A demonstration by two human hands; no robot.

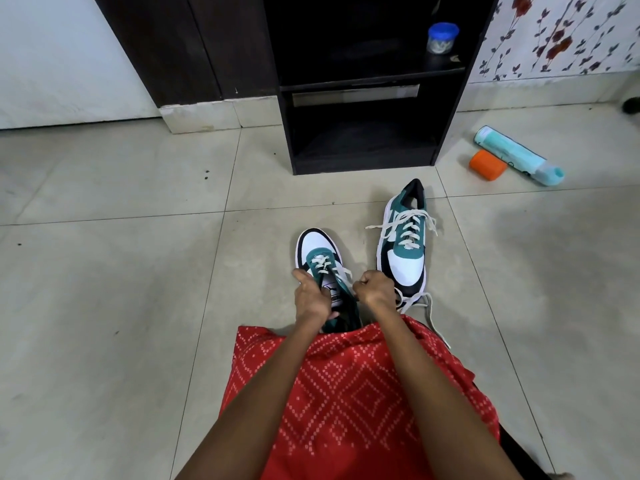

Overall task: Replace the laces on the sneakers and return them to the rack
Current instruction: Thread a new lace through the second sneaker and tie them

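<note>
The near green, white and black leather sneaker (317,249) stands on the pale tiled floor (121,271) just in front of the person's lap. Its toe points away towards the rack and its heel is tucked against the red patterned garment (346,393). A white flat lace (323,266) crosses its lower eyelets. The left hand (311,296) curls its fingers round the sneaker's left side by the tongue and holds it. The right hand (375,287) is closed in a fist at the sneaker's right side, with a strand of the white lace running into it, so it appears to pinch the lace.

Just to the right, the matching second sneaker (405,244) lies the other way round, toe towards the person, fully laced, with its loose bow ends spread out. A stray white lace end (433,318) trails on the tile by its toe; which shoe it belongs to is unclear.

Beyond stands the dark wooden shoe rack (363,161), its lower shelves open. A small clear jar with a blue lid (441,38) sits on an upper shelf. To the rack's right, a teal plastic bottle (512,154) lies on its side beside an orange cylinder (486,165).
</note>
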